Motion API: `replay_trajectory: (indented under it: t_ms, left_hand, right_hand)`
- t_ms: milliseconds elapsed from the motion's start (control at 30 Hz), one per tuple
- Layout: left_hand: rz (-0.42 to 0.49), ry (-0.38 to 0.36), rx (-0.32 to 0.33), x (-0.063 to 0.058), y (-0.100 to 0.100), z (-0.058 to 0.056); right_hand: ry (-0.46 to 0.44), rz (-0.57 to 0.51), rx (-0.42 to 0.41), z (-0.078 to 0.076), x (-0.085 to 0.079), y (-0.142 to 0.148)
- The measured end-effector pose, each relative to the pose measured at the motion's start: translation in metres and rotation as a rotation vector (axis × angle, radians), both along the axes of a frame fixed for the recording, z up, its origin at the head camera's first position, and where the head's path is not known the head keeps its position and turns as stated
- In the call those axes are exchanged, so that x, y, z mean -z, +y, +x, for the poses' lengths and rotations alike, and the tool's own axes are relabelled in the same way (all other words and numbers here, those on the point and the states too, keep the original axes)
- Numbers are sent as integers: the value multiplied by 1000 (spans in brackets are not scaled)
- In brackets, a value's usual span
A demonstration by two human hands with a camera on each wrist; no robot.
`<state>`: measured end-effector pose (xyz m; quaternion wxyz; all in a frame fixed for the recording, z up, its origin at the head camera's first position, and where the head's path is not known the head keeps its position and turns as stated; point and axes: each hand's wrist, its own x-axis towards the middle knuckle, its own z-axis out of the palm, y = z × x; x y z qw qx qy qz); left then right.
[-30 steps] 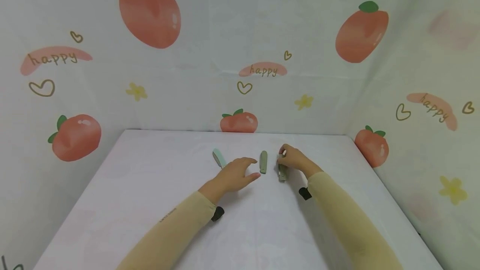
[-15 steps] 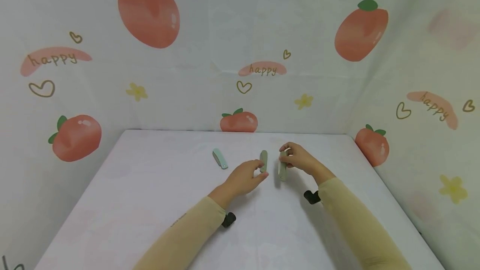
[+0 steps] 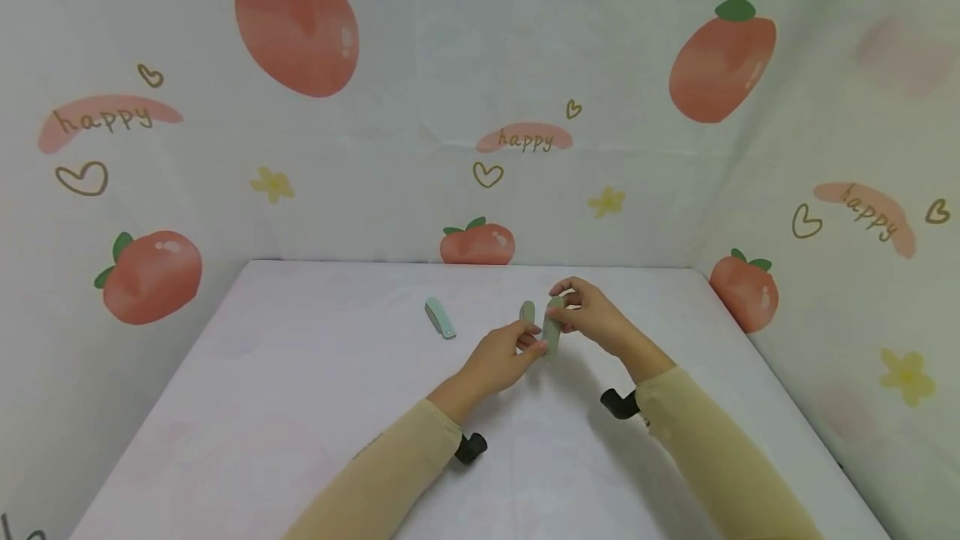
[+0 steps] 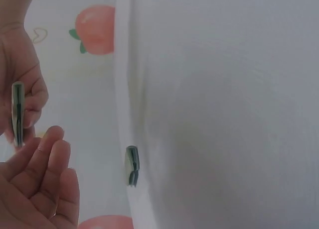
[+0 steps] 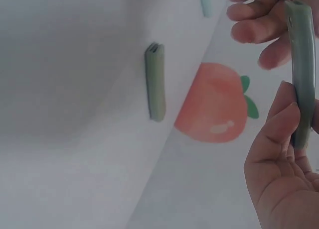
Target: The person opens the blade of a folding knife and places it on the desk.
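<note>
My right hand pinches a slim grey-green folded pocket knife near its far end and holds it above the table. My left hand is at the knife's lower end, fingers mostly straight; I cannot tell whether they touch it. In the right wrist view the held knife stands nearly upright between right thumb and fingers, the left fingers beside its top. A second grey-green knife lies on the table, partly hidden behind the left hand. Its full length shows as a folded knife in the right wrist view.
A mint-green folded knife lies on the white table, left of the hands. Behind the table hangs a white cloth printed with red fruit. Black wrist cameras sit under both sleeves.
My right hand has lifted the knife off the table and brought it left. My left hand has moved right to meet its lower end, uncovering the mint-green knife.
</note>
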<state>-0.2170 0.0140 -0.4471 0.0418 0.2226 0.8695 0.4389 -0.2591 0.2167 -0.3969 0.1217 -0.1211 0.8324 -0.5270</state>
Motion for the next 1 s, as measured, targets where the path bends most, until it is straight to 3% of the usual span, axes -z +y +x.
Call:
replay_trajectory:
  t_ms: [400, 633, 1000]
  left_hand:
    - [98, 30, -51, -9, -1, 6]
    - [84, 40, -48, -9, -5, 7]
    - [4, 12, 22, -12, -13, 4]
  right_hand:
    - [58, -95, 19, 13, 2, -14]
    - [104, -29, -14, 17, 1, -14]
    - [66, -46, -90, 22, -4, -11]
